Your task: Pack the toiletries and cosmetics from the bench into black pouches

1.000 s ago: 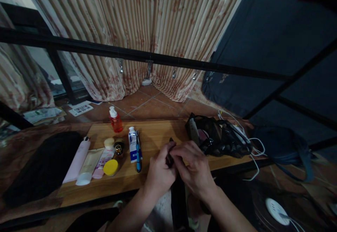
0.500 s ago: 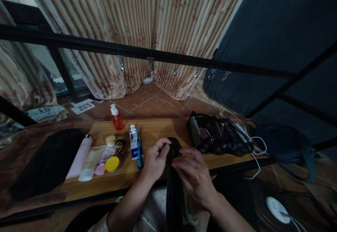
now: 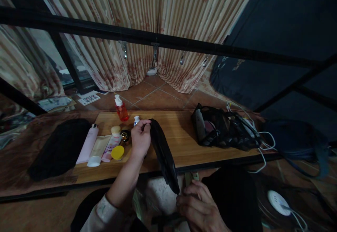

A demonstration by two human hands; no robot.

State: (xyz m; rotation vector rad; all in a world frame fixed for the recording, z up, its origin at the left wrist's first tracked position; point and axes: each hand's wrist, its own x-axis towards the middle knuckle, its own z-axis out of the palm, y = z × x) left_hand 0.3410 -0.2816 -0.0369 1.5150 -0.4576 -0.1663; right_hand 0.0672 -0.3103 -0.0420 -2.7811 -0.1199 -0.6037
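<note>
A long, soft black pouch [image 3: 164,156] slants down from the wooden board toward my lap. My left hand [image 3: 141,137] is closed on its upper end, thumb against fingers, above the board. At the pouch's lower tip, my right hand [image 3: 198,204] has its fingers curled together; what exactly they pinch there is too dark to make out. Behind my left hand a toothpaste tube [image 3: 136,120] shows only its cap end. Left of that hand lie a yellow-lidded jar [image 3: 117,152], a dark round jar [image 3: 125,136] and a cream tube [image 3: 98,149].
A red pump bottle [image 3: 122,110] stands at the board's back edge. A pink bottle [image 3: 88,144] lies beside a black cloth-like bundle [image 3: 59,147]. To the right sit a filled black mesh bag [image 3: 226,130] and white cables [image 3: 265,151]. A dark rail [image 3: 168,39] crosses ahead.
My right hand has moved down and toward me, away from my left hand to the pouch's lower end. My left hand has shifted left and up, and the pouch now slants.
</note>
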